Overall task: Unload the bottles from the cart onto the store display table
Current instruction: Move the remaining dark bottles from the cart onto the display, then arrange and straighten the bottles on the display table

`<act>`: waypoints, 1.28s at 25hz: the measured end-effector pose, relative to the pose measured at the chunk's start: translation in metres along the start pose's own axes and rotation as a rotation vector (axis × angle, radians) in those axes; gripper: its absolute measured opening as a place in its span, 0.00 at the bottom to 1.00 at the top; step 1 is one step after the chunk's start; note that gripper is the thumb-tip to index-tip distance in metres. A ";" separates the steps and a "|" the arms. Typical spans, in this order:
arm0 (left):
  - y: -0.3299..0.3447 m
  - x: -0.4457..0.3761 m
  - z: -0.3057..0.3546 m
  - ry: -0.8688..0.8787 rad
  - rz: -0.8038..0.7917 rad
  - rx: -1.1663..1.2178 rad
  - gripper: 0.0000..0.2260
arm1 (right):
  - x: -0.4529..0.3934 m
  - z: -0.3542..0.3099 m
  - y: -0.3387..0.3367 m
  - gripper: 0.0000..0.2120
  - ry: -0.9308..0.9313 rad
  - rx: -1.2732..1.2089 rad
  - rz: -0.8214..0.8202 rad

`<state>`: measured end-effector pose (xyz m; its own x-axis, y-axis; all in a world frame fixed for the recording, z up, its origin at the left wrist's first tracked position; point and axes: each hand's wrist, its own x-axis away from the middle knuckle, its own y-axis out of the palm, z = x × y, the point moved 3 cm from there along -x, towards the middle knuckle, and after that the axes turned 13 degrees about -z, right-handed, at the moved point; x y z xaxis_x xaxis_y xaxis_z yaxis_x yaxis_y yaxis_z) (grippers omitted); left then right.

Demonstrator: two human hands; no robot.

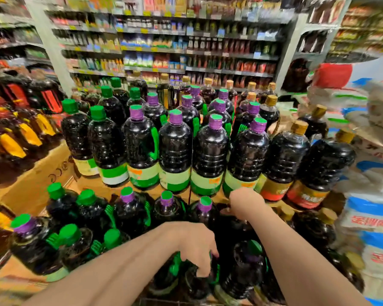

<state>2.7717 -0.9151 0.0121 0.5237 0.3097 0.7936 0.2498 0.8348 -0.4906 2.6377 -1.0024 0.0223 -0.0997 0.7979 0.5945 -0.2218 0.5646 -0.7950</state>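
While blurred, green labels (175,181), unreadable red writing (368,220)

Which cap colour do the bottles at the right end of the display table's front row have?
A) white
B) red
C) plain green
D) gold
D: the two bottles at the right end of the front row wear gold caps and red-and-gold labels, unlike the purple-and-green capped bottles beside them.

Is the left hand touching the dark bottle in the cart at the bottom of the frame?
Touching. In the head view the left hand has its fingers curled down over the top of the dark bottle beside its green handle, with no gap visible.
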 end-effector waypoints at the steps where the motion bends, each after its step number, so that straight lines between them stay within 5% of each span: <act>1: 0.000 0.001 -0.002 0.022 0.006 -0.010 0.32 | 0.001 0.000 -0.002 0.26 0.000 0.014 -0.012; 9: 0.010 0.022 -0.004 -0.076 0.438 -0.268 0.29 | -0.007 -0.001 -0.002 0.23 0.059 0.066 0.017; 13: 0.006 0.077 -0.017 -0.146 0.713 -0.269 0.20 | -0.004 -0.003 0.007 0.17 0.162 0.063 0.077; 15: 0.007 0.110 -0.053 -0.309 0.713 -0.177 0.19 | 0.006 -0.006 0.005 0.14 0.232 -0.198 0.110; 17: 0.015 0.145 -0.095 -0.462 0.688 -0.052 0.20 | 0.030 -0.017 -0.015 0.13 0.252 -0.558 0.330; 20: 0.041 0.173 -0.131 -0.530 0.463 0.170 0.26 | 0.066 -0.087 -0.060 0.14 -0.120 -0.697 0.673; 23: 0.072 0.155 -0.130 -0.485 0.284 0.257 0.36 | 0.055 -0.192 -0.078 0.14 -0.598 -0.451 0.358; 27: 0.083 0.141 -0.133 -0.538 0.375 0.284 0.29 | -0.020 -0.257 -0.064 0.25 -0.598 -0.043 0.075; 29: 0.082 0.142 -0.133 -0.537 0.388 0.266 0.27 | -0.038 -0.265 -0.054 0.23 -0.591 0.040 0.095; 32: 0.083 0.139 -0.140 -0.520 0.441 0.336 0.26 | -0.036 -0.270 -0.052 0.19 -0.631 0.133 0.351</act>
<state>2.9792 -0.8659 0.0315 0.0456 0.7518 0.6578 -0.1991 0.6521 -0.7315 2.9151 -1.0036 0.0097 -0.7172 0.6309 0.2959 -0.1862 0.2357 -0.9538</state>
